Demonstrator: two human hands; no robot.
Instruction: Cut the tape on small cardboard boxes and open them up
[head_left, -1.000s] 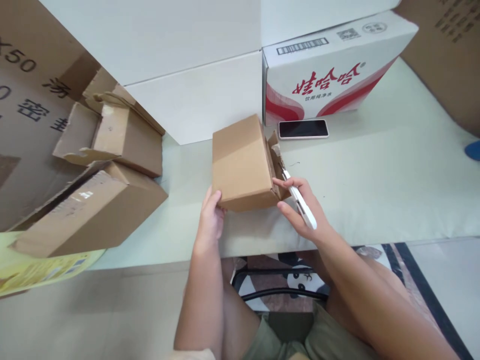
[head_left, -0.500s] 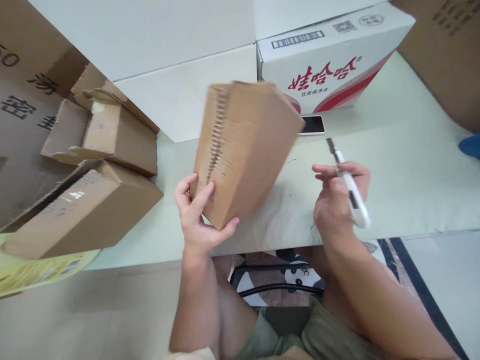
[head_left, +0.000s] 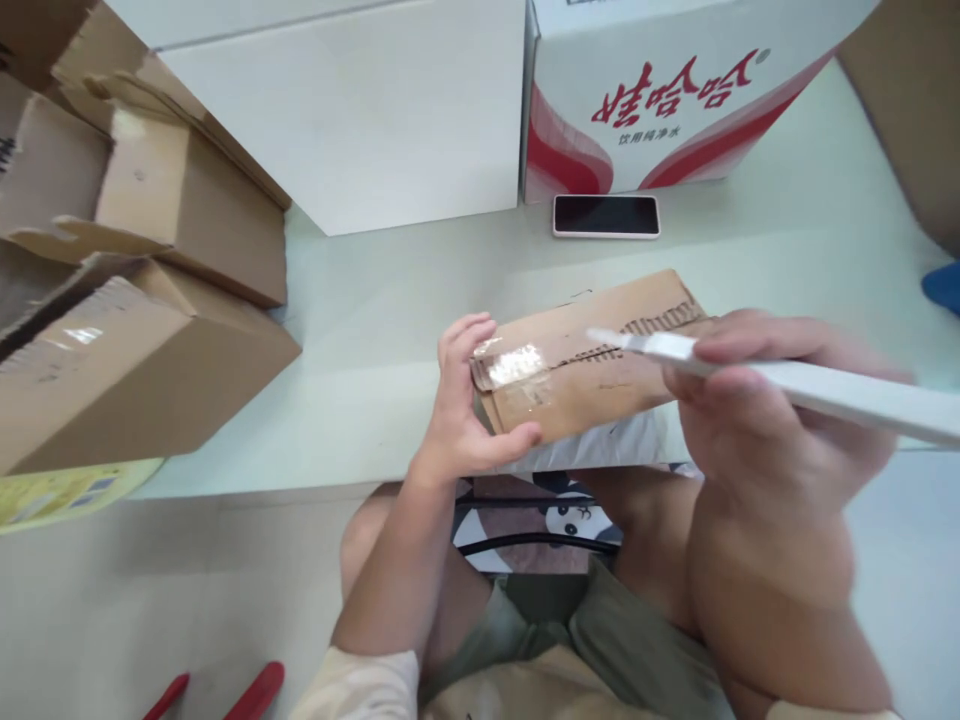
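Observation:
A brown cardboard box [head_left: 592, 320] lies on the table in front of me, its taped seam facing up. Clear shiny tape covers the seam's left end, and a strip of ragged, torn marks runs along the right part. My left hand [head_left: 469, 410] grips the box's left end, thumb on the near side and fingers over the far side. In my right hand [head_left: 772, 420] is a white utility knife [head_left: 817, 390], its blurred tip pointing left above the seam. The right hand hides the box's right end.
Behind the box lies a phone [head_left: 606, 216] before a white and red carton [head_left: 570, 150]. A large white box [head_left: 360, 130] stands beside that. Opened cardboard boxes [head_left: 217, 360] are stacked at left. Red handles [head_left: 255, 692] show at the bottom left, a blue object [head_left: 942, 288] at the right edge.
The box has gone from held up and tilted to lying on the table, seam upward. My right hand has brought the knife up over it, tip now pointing left.

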